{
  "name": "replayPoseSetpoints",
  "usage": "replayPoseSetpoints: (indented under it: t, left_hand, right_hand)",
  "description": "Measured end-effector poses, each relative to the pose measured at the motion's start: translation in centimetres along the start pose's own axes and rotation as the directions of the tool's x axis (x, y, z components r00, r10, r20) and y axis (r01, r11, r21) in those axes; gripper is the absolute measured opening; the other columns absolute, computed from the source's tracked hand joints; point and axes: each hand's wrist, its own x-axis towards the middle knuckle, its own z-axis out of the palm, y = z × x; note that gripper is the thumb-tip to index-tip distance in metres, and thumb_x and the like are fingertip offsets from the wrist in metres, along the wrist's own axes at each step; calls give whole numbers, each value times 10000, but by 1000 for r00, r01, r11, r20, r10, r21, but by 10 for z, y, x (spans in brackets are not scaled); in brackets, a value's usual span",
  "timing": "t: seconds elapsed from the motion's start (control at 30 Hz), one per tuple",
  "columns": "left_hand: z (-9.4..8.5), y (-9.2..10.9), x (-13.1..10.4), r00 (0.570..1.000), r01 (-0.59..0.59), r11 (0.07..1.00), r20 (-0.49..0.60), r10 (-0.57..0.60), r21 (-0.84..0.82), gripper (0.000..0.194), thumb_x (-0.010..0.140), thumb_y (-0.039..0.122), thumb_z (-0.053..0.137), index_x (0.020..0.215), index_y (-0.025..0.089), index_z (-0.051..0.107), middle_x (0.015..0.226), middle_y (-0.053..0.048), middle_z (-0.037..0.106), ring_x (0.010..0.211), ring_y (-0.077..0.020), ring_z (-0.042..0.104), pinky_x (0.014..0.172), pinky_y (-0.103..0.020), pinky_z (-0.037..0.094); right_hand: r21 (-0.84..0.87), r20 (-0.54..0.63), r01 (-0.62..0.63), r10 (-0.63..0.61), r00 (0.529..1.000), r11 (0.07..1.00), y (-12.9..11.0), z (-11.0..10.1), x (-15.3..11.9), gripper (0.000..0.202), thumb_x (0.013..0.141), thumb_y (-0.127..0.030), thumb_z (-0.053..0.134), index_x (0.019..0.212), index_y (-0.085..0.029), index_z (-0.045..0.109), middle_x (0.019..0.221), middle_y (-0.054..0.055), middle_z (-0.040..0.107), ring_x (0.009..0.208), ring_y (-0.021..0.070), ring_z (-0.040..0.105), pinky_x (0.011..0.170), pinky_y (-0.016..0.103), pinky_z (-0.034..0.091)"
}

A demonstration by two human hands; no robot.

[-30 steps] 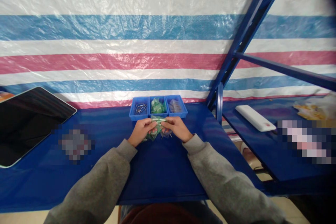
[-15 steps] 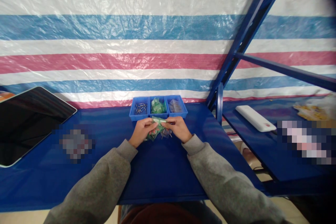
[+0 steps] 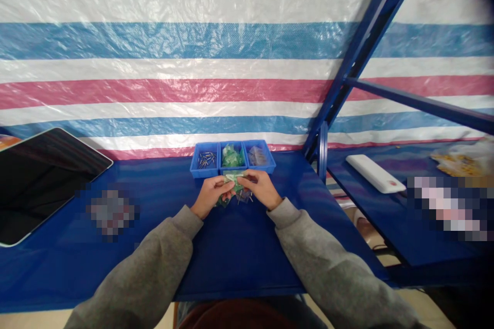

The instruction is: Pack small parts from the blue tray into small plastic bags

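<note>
Both hands pinch a small green plastic bag [image 3: 234,177] between them, just in front of three joined blue bins. My left hand [image 3: 211,194] grips its left side and my right hand [image 3: 263,187] its right side. Beneath the fingers lie more green bags and some small metal pieces [image 3: 244,196], partly hidden. The left bin [image 3: 194,162] contains thin metal pieces, the middle one holds green bags [image 3: 232,156], and clear bags [image 3: 257,156] fill the right one.
A dark-screened tablet [image 3: 50,180] lies on the blue table [image 3: 239,262] at the left, near a blurred item [image 3: 111,212]. A blue metal frame [image 3: 347,72] rises at the right. Beyond it are a white power bank [image 3: 375,173] and a bag of yellow pieces [image 3: 459,162].
The fingers have shifted slightly on the green bag, and its top edge looks more crumpled. The bins and other items have stayed put.
</note>
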Motion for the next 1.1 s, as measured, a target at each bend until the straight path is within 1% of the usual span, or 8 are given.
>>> replayPoseSetpoints:
  t: [0.13,0.3,0.5,0.6,0.67,0.8,0.93,1.1]
  left_hand:
    - [-1,-2,1,1000,13,1000,-2,-13,-14,272,743,377,634,716,109,598,604,-10,605,485,-87,502,464,-201,365]
    - [3,-2,1,999,7,1000,36,-7,5,292,751,385,623,694,100,596,572,-3,574,453,-72,460,456,-204,349]
    - [5,3,0,1000,20,1000,23,-20,22,321,734,396,634,635,93,601,509,7,534,441,-71,432,454,-210,323]
    - [5,4,-1,1000,8,1000,4,-8,14,310,732,387,641,630,98,588,497,25,503,438,-63,414,454,-207,305]
    - [6,3,-1,1000,7,1000,-2,-7,-21,286,735,379,642,685,101,595,513,33,491,440,-58,404,453,-204,300]
    - [6,0,0,1000,17,994,13,-16,-107,283,750,377,627,773,97,596,575,21,503,451,-55,402,443,-200,295]
    - [5,-1,0,1000,7,994,16,-5,-113,277,754,366,626,731,94,580,569,19,498,455,-54,397,443,-200,294]
    - [6,1,0,1000,-7,998,29,9,-65,286,761,355,619,650,98,558,531,20,498,439,-51,391,442,-202,287]
  right_hand:
    - [-57,-52,45,-48,997,997,0,-1,0,288,798,-410,550,791,-146,665,681,30,639,585,142,546,555,241,426]
    - [-169,-48,79,-88,995,983,-2,2,-1,285,821,-388,528,741,-146,657,646,32,629,580,142,536,565,243,409]
    - [-235,-75,88,-108,991,968,-8,3,-3,321,800,-418,552,632,-153,616,559,6,559,536,122,478,534,229,361]
    - [-202,-96,75,-96,991,976,-8,3,-3,328,774,-428,582,598,-151,591,532,-9,514,518,110,447,513,223,340]
    - [-142,-112,52,-68,991,989,-5,3,-3,328,754,-435,603,595,-149,583,526,-14,501,510,106,438,497,221,332]
    - [-25,-126,24,-27,992,999,0,1,0,327,741,-442,609,612,-142,599,546,-1,538,518,115,465,501,229,357]
    - [14,-73,49,-48,996,999,0,-4,1,298,748,-426,604,682,-139,652,610,22,599,561,135,514,538,245,396]
    - [45,-39,46,-44,998,998,-5,-6,0,261,735,-393,624,680,-141,660,629,27,609,576,134,518,557,251,409]
